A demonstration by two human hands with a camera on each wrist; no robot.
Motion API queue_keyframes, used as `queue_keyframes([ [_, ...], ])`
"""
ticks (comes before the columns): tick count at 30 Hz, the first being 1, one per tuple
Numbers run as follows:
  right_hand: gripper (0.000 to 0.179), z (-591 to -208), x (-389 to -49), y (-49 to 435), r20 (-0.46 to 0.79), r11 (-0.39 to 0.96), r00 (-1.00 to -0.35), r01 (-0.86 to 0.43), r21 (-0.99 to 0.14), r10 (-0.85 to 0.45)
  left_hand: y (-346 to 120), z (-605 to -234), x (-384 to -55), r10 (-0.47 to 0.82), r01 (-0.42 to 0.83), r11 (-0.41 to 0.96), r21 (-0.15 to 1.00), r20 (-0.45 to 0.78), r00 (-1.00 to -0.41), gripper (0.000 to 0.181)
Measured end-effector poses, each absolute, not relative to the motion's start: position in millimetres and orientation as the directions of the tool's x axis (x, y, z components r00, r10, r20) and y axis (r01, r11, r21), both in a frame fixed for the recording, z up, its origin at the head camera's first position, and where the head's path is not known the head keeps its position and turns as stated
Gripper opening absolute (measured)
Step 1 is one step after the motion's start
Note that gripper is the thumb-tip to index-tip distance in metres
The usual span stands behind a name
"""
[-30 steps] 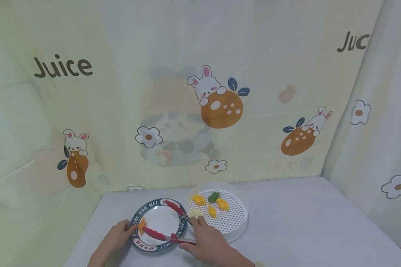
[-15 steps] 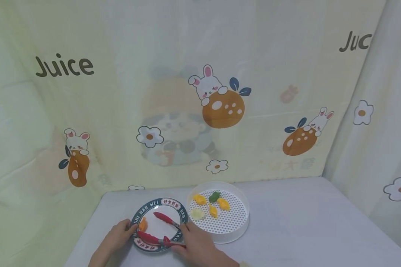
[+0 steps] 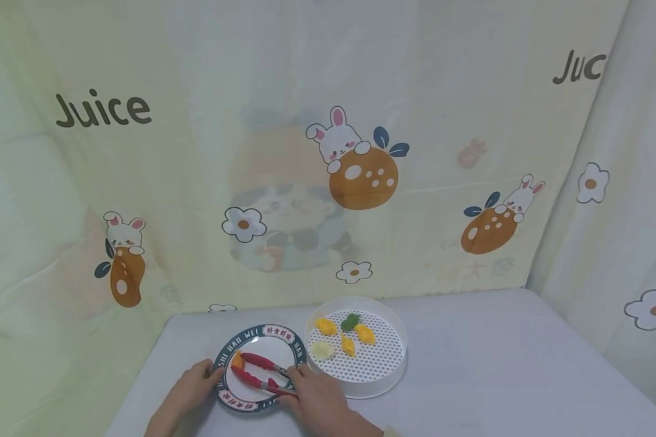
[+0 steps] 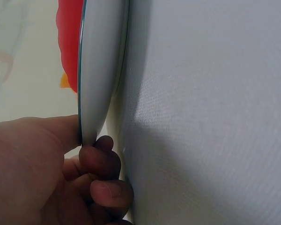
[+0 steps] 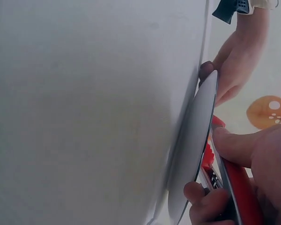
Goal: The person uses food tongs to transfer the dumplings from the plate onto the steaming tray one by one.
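My left hand (image 3: 194,385) pinches the near-left rim of a white plate (image 3: 262,344) with a dark green lettered border; in the left wrist view the thumb lies on top and curled fingers sit below. My right hand (image 3: 319,397) grips red-tipped metal tongs (image 3: 259,361) over the plate. Their two red tips stand on either side of a small orange piece (image 3: 237,359) at the plate's left, partly hidden by them. Whether both tips touch it I cannot tell. In the right wrist view, the thumb presses the tongs' red handle (image 5: 241,187).
A white round steamer tray (image 3: 379,387) with holes stands right beside the plate. In it lie yellow dumpling-shaped pieces (image 3: 365,334), a green piece (image 3: 350,322) and a pale round slice (image 3: 322,350). A printed curtain (image 3: 443,121) hangs behind the white table (image 3: 497,364).
My right hand has moved left with the tongs, and their spread tips have drawn together around the orange piece. My left hand and the plate have stayed in place.
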State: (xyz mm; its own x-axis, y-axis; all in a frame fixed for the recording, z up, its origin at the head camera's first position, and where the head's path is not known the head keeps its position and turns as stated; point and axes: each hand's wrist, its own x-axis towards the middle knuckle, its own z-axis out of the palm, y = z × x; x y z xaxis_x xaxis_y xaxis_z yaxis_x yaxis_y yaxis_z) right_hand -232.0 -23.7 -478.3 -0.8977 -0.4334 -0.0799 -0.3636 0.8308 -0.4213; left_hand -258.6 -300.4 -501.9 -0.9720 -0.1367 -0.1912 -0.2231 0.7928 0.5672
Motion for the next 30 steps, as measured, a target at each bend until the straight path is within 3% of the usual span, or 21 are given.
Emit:
queue_keyframes([
  [13,0.054,-475,-231,-21,-0.083,0.828,-0.902,-0.349,-0.439,-0.424,-299,-501,-257,-0.135,-0.226,0.789,0.571,-0.198,-0.971,0.025],
  [22,0.056,-453,-223,-14,0.046,0.799,-0.891,-0.427,-0.424,-0.452,-299,-497,-258,-0.146,-0.247,0.792,0.558,-0.220,-0.965,0.025],
  [30,0.057,-447,-219,-9,0.027,0.815,-0.905,-0.394,-0.424,-0.424,-298,-498,-258,-0.147,-0.246,0.799,0.549,-0.219,-0.965,0.026],
])
